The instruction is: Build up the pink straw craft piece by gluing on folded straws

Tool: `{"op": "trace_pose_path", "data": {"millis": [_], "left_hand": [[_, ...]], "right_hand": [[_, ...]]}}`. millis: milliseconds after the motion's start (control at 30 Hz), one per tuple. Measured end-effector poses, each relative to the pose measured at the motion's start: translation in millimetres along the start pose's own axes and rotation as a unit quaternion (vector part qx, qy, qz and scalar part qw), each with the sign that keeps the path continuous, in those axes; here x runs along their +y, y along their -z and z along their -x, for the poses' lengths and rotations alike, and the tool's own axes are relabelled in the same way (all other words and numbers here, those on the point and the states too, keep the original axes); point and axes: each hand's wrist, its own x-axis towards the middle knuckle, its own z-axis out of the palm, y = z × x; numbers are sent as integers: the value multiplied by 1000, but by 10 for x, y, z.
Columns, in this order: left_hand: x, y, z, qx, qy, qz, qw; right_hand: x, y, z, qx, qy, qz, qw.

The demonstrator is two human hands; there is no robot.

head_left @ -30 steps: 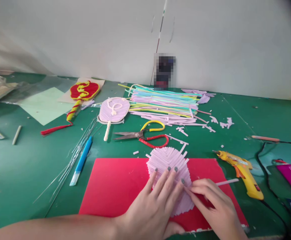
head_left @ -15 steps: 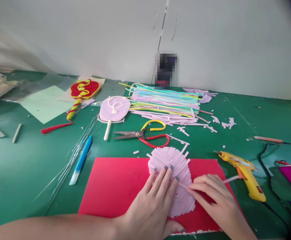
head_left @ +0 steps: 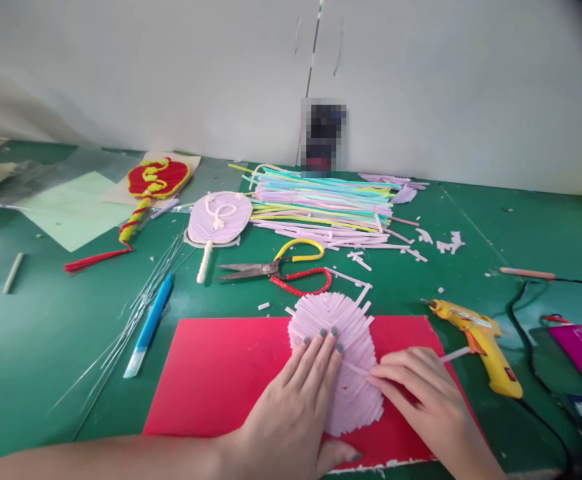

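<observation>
Lying flat on a lilac oval panel (head_left: 353,393) of pipe cleaners laid side by side, my left hand (head_left: 298,393) has its fingers stretched out and holds nothing. The panel rests on a red board (head_left: 221,373), and some strip ends stick out past its upper edge. At the panel's right side my right hand (head_left: 421,393) is closed in a pinch on a lilac pipe cleaner (head_left: 357,369), which lies slantwise across the panel toward my left fingertips. Scissors (head_left: 271,269) with one yellow and one red handle lie just beyond the board.
A yellow glue gun (head_left: 478,343) with a cord lies right of the board. Behind are a bundle of coloured pipe cleaners (head_left: 321,207), a lilac fan (head_left: 219,219) and a red-yellow fan (head_left: 158,179). To the left lie a blue-handled tool (head_left: 153,313) and thin wires (head_left: 121,340).
The whole view has shifted slightly, with things now a little farther left. My left fingers have drawn closer together. My right hand keeps its pinch on the pipe cleaner.
</observation>
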Motion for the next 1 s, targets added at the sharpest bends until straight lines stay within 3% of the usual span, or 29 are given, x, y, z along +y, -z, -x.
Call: {"op": "trace_pose_path", "data": {"millis": [667,1000], "left_hand": [[-39,-1,18,-4,-10,10,1000],[-77,33,-26,-13,12,4,1000]], "right_hand": [[-6,40,-87,-12,35,48,998],[-80,34,-122,23,4,30,999]]}}
